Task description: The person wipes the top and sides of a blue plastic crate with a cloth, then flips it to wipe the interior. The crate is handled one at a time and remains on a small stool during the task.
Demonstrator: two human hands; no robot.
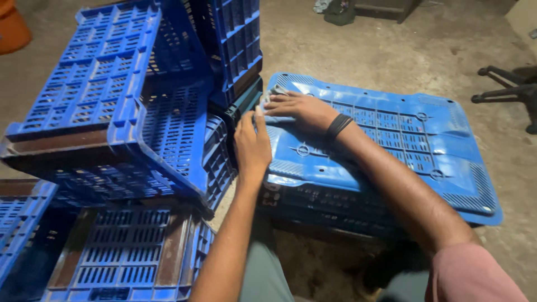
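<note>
While right hand (302, 110) presses cloth (278, 118) flat-fingered on blue crate (391, 140), left hand (251, 142) fingers pinching cloth

left hand (251, 142): palm down, fingers together | right hand (299, 109): flat, fingers spread, wrist banded

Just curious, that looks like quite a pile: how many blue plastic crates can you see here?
5, perhaps more hidden. One tilted crate tops the left pile, one upright crate stands behind it, one bottom crate lies beneath, one edge crate sits far left, and one upturned crate lies under both hands.
</note>
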